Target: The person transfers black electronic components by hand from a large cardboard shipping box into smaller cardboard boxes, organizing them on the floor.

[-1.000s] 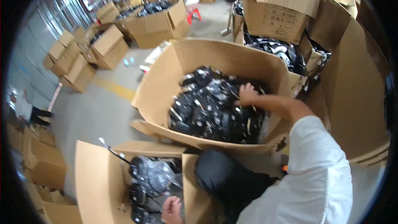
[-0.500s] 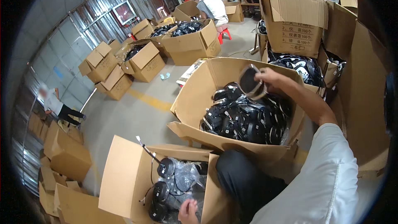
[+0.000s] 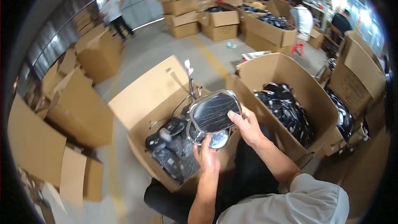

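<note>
Between my two hands is a dashboard gauge with a glossy dark face and a chrome rim, tilted toward me. My right hand grips its right side, thumb on the face. My left hand holds the lower edge with its fingertips. A second shiny rounded edge shows beneath it; I cannot tell whether it is a separate piece. Under my hands stands an open cardboard box holding black round units with cables and clear plastic wrap. Cable ends with white connectors rise behind the gauge.
To my right, a larger open carton holds many black units. More cartons stand at the left, several at the back. A person stands far left; another sits on a red stool.
My right hand has brought the gauge from the right carton to above the nearer box. My left hand has risen to the gauge and taken hold. The view has turned left.
</note>
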Demonstrator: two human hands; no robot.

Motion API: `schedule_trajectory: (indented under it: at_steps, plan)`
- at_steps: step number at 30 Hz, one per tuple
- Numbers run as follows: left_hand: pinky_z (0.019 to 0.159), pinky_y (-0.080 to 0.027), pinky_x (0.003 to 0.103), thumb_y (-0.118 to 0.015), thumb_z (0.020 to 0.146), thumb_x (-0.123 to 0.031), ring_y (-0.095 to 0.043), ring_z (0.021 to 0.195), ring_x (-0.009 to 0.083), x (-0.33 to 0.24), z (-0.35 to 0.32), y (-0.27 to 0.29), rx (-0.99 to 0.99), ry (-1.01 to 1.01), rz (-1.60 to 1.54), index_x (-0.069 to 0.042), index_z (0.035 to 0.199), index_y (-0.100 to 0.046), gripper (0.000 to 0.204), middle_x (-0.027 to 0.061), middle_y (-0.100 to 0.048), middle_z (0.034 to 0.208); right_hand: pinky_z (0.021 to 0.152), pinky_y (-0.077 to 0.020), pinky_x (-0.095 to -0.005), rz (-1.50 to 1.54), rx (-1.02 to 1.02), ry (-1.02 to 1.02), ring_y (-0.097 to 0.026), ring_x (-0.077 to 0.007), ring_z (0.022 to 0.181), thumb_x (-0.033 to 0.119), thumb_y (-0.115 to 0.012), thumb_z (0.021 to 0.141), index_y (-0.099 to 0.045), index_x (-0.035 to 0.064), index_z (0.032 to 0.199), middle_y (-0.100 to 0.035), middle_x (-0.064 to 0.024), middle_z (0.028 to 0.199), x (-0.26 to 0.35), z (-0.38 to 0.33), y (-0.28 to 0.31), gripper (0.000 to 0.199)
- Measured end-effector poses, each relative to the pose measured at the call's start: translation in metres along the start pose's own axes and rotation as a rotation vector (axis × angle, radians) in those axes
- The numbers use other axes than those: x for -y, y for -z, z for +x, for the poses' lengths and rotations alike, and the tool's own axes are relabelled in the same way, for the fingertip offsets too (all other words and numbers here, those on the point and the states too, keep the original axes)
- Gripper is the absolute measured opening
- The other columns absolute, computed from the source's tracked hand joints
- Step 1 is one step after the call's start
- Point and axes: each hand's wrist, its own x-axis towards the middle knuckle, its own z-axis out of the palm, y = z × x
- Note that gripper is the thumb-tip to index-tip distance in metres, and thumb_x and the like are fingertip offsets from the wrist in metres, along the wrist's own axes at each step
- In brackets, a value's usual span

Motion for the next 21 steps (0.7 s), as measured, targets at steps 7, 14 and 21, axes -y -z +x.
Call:
schedule_trajectory:
  at_steps: [7, 14, 21]
  plan:
    - [0.108, -0.042, 0.041, -0.053, 0.103, -0.035, -0.055, 0.124, 0.0213, -0.057, -0.039, 0.086, 0.065, 0.182, -0.171, -0.002, 0.139, -0.048, 0.049, 0.0080, -0.056, 0.138, 0.108, -0.0437, -0.0534, -0.938, 0.785, 0.947, -0.057, -0.0362, 0.126, -0.005, -0.069, 0.072, -0.066, 0.0007, 0.114, -0.062, -0.0155, 0.129, -0.025, -0.011, -0.035, 0.042]
    - [0.105, -0.045, 0.040, -0.067, 0.093, -0.025, -0.057, 0.120, 0.0216, -0.071, -0.041, 0.092, 0.095, 0.210, -0.070, -0.004, 0.140, -0.046, 0.056, 0.0083, -0.057, 0.131, 0.117, -0.0333, -0.0517, -0.811, 1.210, 0.621, -0.041, -0.0353, 0.141, -0.013, -0.058, 0.075, -0.058, 0.0028, 0.130, -0.047, -0.0194, 0.146, -0.013, -0.009, -0.034, 0.057]
    - [0.096, -0.048, 0.035, -0.081, 0.076, -0.008, -0.058, 0.110, 0.0172, -0.086, -0.013, 0.069, 0.050, 0.065, 0.408, 0.000, 0.134, -0.045, 0.069, 0.0093, -0.059, 0.122, 0.119, -0.0260, -0.0458, -0.557, 1.103, -0.233, -0.030, -0.0339, 0.144, 0.035, -0.079, 0.084, -0.017, -0.0004, 0.153, -0.030, -0.0249, 0.153, -0.041, 0.061, -0.050, 0.100]
